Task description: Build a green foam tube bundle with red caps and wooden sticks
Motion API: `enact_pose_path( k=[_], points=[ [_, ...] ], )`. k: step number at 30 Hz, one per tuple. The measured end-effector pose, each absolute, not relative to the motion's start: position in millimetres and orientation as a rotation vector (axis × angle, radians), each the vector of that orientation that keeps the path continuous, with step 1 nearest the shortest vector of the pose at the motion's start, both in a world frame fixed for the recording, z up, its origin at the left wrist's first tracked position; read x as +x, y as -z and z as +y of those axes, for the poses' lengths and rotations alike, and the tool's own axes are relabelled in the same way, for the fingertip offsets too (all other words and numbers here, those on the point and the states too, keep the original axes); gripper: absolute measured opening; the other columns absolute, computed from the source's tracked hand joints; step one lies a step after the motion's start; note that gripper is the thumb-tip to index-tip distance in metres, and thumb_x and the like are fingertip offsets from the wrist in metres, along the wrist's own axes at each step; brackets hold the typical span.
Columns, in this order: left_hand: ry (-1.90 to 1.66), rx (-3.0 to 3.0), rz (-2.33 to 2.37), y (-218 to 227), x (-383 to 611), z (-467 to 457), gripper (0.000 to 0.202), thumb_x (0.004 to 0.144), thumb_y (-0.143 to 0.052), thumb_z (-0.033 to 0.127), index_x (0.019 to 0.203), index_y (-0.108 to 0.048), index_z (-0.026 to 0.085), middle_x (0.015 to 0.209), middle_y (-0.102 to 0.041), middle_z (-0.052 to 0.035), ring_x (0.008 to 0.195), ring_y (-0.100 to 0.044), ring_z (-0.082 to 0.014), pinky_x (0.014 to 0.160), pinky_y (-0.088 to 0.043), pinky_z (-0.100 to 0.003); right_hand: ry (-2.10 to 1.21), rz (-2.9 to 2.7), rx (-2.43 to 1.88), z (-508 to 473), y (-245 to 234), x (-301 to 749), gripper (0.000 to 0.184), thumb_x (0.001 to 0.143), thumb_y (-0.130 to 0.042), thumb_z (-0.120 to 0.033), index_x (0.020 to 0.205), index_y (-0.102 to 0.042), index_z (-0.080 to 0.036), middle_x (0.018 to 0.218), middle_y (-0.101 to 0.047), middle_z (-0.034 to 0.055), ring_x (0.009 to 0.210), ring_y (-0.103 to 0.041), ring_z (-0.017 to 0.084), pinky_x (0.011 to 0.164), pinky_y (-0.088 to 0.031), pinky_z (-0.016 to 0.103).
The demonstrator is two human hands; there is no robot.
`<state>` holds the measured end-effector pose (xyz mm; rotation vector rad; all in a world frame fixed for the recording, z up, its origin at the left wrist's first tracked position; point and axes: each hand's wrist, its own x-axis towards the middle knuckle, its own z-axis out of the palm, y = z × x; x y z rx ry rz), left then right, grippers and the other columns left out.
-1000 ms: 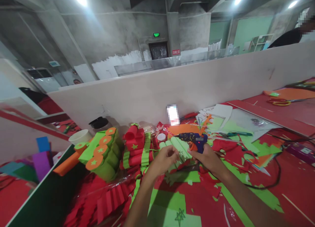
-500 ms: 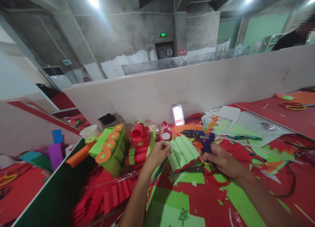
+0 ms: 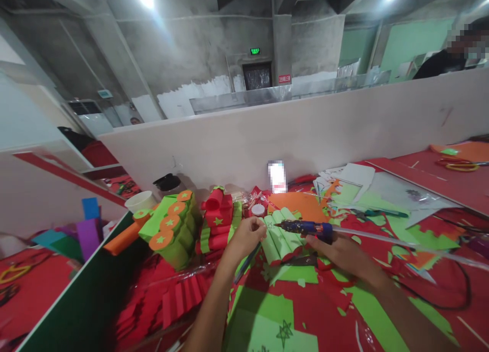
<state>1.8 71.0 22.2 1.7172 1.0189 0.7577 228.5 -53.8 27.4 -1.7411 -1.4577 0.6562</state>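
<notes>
My left hand is closed in a pinch on the left end of a row of light green paper tubes lying on the table. A dark thin stick slants down from under that hand. My right hand grips a blue hot glue gun, held level with its nozzle pointing left over the tubes. A clear glue stick trails out of the gun's back to the right.
Stacks of finished green-and-orange rolls and red rolls with stars stand to the left. Green and red paper scraps cover the red table. A black cord loops at right. A beige partition backs the desk; scissors lie far right.
My right hand has tipped the glue gun down to lie level and brought its nozzle over the green tubes. My left hand stays on the tubes' left end.
</notes>
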Motion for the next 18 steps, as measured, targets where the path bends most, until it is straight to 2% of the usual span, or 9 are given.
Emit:
enact_pose_path(
  k=[3, 6, 8, 11, 15, 18],
  points=[
    [-0.739, 1.722, 1.018, -23, 2, 70, 0.013, 0.071, -0.053, 0.025, 0.062, -0.051, 0.016, 0.054, -0.053, 0.0023, 0.051, -0.048, -0.0091, 0.05, -0.034, -0.02, -0.574, -1.501, -1.701, -53, -19, 227, 0.02, 0.072, -0.066, -0.048, 0.075, -0.072, -0.029, 0.069, -0.071, 0.0028, 0.075, -0.065, 0.026, 0.066, -0.045, 0.03],
    [-0.725, 1.722, 0.995, -26, 4, 68, 0.013, 0.071, -0.053, 0.025, 0.063, -0.052, 0.015, 0.054, -0.052, 0.0029, 0.05, -0.046, -0.0087, 0.05, -0.033, -0.02, -0.525, -1.494, -1.676, -50, -14, 224, 0.022, 0.075, -0.063, -0.048, 0.086, -0.07, -0.03, 0.083, -0.071, 0.0038, 0.09, -0.063, 0.027, 0.081, -0.043, 0.033],
    [-0.718, 1.719, 0.983, -28, 6, 65, 0.014, 0.071, -0.054, 0.026, 0.062, -0.052, 0.015, 0.053, -0.05, 0.0035, 0.049, -0.044, -0.0082, 0.049, -0.031, -0.02, -0.482, -1.494, -1.664, -49, -13, 221, 0.026, 0.077, -0.062, -0.049, 0.091, -0.068, -0.029, 0.087, -0.071, 0.0045, 0.094, -0.062, 0.028, 0.085, -0.042, 0.034],
    [-0.705, 1.729, 0.97, -29, 7, 63, 0.015, 0.072, -0.053, 0.026, 0.063, -0.052, 0.015, 0.052, -0.049, 0.0042, 0.048, -0.042, -0.0079, 0.048, -0.029, -0.02, -0.412, -1.507, -1.626, -48, -14, 217, 0.026, 0.074, -0.065, -0.05, 0.088, -0.066, -0.028, 0.083, -0.07, 0.0045, 0.09, -0.061, 0.028, 0.083, -0.042, 0.035],
    [-0.703, 1.763, 0.94, -26, 7, 62, 0.012, 0.072, -0.053, 0.025, 0.066, -0.054, 0.015, 0.055, -0.049, 0.0042, 0.05, -0.043, -0.0082, 0.048, -0.03, -0.02, -0.317, -1.599, -1.625, -47, -17, 213, 0.026, 0.076, -0.061, -0.051, 0.079, -0.063, -0.025, 0.076, -0.067, 0.0039, 0.074, -0.06, 0.024, 0.072, -0.043, 0.032],
    [-0.698, 1.783, 0.945, -22, 7, 63, 0.01, 0.073, -0.052, 0.024, 0.068, -0.054, 0.015, 0.057, -0.051, 0.0036, 0.052, -0.046, -0.0089, 0.05, -0.032, -0.02, -0.238, -1.622, -1.674, -45, -14, 214, 0.029, 0.077, -0.059, -0.052, 0.082, -0.062, -0.024, 0.084, -0.067, 0.0052, 0.08, -0.06, 0.025, 0.073, -0.043, 0.033]
  ],
)
